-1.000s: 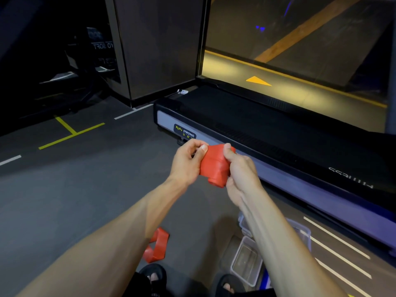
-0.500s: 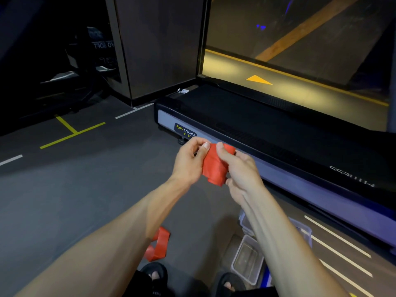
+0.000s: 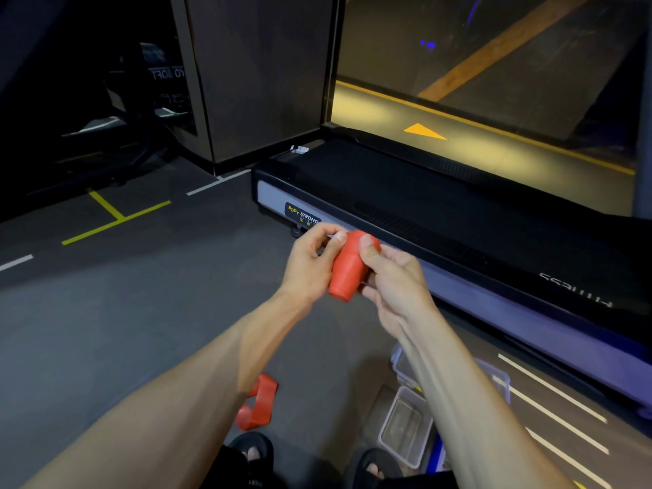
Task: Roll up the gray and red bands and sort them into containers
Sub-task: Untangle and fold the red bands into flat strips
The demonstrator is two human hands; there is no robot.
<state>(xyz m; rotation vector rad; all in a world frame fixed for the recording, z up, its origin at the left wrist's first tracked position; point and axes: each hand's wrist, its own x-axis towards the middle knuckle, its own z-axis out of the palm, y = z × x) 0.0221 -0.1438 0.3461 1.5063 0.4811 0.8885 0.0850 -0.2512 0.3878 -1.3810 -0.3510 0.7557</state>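
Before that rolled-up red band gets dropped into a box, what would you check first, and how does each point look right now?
1. Red band rolled tight: ok, it forms a compact roll.
2. Grip: ok, the left hand and right hand both pinch the roll.
3. Container in reach: ok, a clear container sits on the floor by the feet, partly hidden by the right forearm.
4. Which container takes red: cannot tell, no contents or labels show.
5. Bands left: not ok, another red band lies unrolled on the floor.
6. Gray bands: cannot tell, none in view.
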